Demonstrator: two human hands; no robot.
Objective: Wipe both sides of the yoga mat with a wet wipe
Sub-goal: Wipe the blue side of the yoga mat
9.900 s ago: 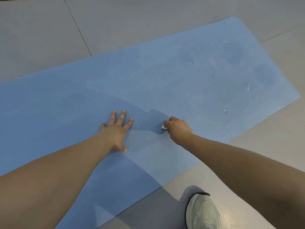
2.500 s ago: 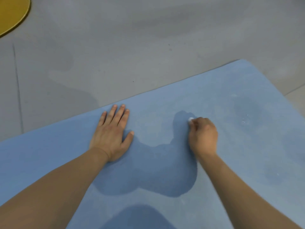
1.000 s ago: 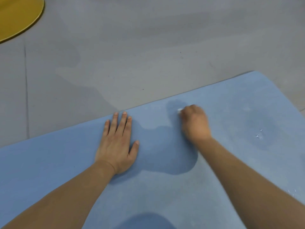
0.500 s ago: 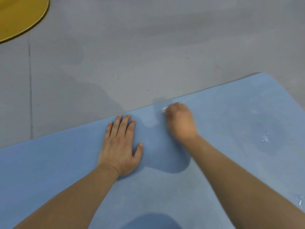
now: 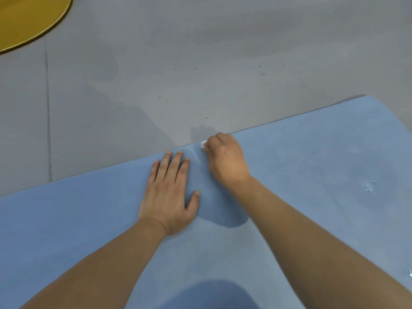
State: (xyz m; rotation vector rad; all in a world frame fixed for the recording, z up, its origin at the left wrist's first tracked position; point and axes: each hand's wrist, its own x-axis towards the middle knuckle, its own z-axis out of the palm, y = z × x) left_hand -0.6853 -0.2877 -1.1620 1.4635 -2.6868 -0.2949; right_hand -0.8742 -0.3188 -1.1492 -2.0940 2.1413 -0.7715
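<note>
Pushing the wipe (image 5: 203, 144) up-frame, my right hand (image 5: 226, 159) has reached the mat's (image 5: 312, 166) far edge, fingers curled around it; my left hand (image 5: 169, 192) stays flat mid-frame, so this stroke looks finished.

Single head cam, wide-angle, worn on the person, pitched forward and down. Close range: both forearms enter from the bottom edge, left hand (image 5: 168, 192) and right hand (image 5: 226, 159) sit near frame centre. Blue yoga mat (image 5: 312, 163) fills the lower half, running diagonally; grey floor (image 5: 200, 63) takes the upper half, yellow disc (image 5: 24, 18) clipped at top-left corner. No second view, so no overlap.
</note>
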